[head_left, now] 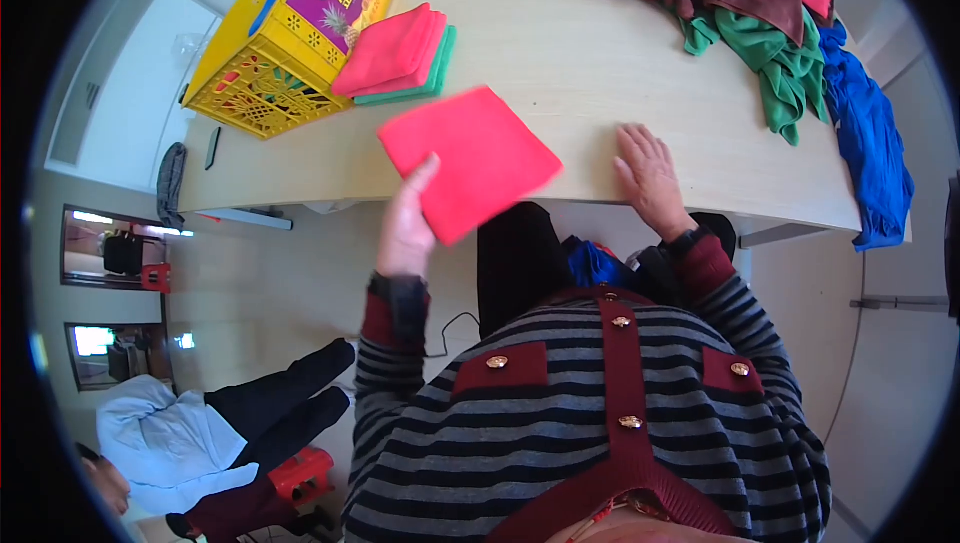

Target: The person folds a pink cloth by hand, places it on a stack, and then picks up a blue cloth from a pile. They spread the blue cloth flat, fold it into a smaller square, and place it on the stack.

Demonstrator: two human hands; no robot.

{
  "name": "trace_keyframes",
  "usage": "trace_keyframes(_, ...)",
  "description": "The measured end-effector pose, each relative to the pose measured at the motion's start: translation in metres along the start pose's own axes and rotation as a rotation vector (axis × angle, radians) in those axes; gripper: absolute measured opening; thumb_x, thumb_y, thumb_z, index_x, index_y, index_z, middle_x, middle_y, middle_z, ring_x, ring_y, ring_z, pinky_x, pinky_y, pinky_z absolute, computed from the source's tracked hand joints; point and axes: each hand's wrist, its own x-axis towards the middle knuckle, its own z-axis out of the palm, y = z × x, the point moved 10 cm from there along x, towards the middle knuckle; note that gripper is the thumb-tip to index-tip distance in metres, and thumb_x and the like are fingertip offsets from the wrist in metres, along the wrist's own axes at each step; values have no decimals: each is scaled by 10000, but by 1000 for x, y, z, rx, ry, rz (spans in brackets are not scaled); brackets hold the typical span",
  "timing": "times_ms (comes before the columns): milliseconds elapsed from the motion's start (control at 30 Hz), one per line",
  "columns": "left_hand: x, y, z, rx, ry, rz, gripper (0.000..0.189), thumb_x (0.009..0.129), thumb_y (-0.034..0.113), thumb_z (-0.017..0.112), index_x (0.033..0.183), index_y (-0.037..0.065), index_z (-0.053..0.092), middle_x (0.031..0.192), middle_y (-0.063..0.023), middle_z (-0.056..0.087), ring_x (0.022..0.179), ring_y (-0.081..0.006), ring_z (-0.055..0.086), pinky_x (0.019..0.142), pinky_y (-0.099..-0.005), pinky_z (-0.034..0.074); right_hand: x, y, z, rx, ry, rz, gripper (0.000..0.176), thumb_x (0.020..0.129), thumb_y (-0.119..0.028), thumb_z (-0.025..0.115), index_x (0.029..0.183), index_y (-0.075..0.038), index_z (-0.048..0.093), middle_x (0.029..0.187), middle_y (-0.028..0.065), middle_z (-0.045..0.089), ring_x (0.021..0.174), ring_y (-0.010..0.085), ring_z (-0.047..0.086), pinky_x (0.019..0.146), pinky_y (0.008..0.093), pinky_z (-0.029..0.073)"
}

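Perhaps the folded red cloth [480,163], held over the near edge of the table [590,63], can slip open, because the left hand [408,228] grips only one side, thumb above, other fingers hidden beneath, while the right hand [652,181] rests there with extended fingers, and the yellow plastic crate [300,35] shows its contents poorly.

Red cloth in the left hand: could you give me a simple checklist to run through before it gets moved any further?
1. Grip: the left hand holds the red cloth by its near side, thumb on top. Ok.
2. Fold: the upper face looks flat and squared. Ok.
3. Underside of the fold: hidden from this view. Cannot tell.
4. Right hand: palm down on the table, away from the cloth. Ok.
5. Folded stack: red over green, edges not lined up. Not ok, if neatness matters.
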Motion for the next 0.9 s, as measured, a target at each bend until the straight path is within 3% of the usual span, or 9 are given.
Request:
trace_keyframes(67,28,56,9,5,7,79,481,967,209,701,1385,34,540,1367,-115,622,1255,-264,602,1076,-445,493,-8,5,-12,-107,-4,8,530,1010,-290,547,1462,-23,477,1523,168,464,1451,355,375,1204,488,272)
trace_keyframes(133,55,120,35,98,-35,277,499,966,219,702,1397,36,530,1388,-127,610,1281,-287,586,1093,-487,477,-9,2,-18,-155,4,18,522,1006,-285,549,1455,-26,486,1524,155,466,1454,347,374,1205,488,271)
trace_keyframes(267,135,180,39,-60,-74,265,494,969,236,695,1400,58,531,1400,-126,606,1291,-324,578,1091,-537,472,-7,1,-19,-180,-7,66,514,984,-276,566,1433,-32,508,1521,153,470,1452,345,378,1205,492,272)
trace_keyframes(367,196,186,18,-155,-84,257,481,973,250,689,1394,74,538,1395,-121,612,1280,-340,586,1078,-558,481,-7,2,-20,-168,-3,82,524,967,-285,572,1421,-30,518,1520,154,471,1452,342,378,1205,490,274)
trace_keyframes(433,239,162,-38,-210,192,190,448,973,274,688,1363,88,570,1377,-111,629,1262,-343,603,1051,-561,505,-8,1,-21,-171,2,89,524,967,-289,568,1419,-29,519,1517,154,474,1452,342,378,1204,488,276)
trace_keyframes(467,249,160,-44,-206,185,191,448,973,274,688,1363,88,570,1377,-111,629,1262,-343,603,1051,-561,505,-8,1,-21,-177,1,93,524,966,-292,565,1417,-28,521,1515,154,476,1452,341,377,1203,486,278)
trace_keyframes(567,252,145,-56,-364,263,147,423,971,289,690,1331,86,600,1349,-110,650,1248,-334,617,1037,-565,515,-4,3,-23,-189,4,107,525,965,-296,557,1415,-26,523,1511,154,480,1452,340,376,1202,482,282)
trace_keyframes(900,263,172,-52,-385,232,216,428,965,272,692,1323,54,605,1313,-114,670,1223,-316,632,1039,-522,525,-8,2,-25,-187,43,90,516,942,-273,573,1383,-9,541,1491,166,494,1438,342,391,1191,475,303)
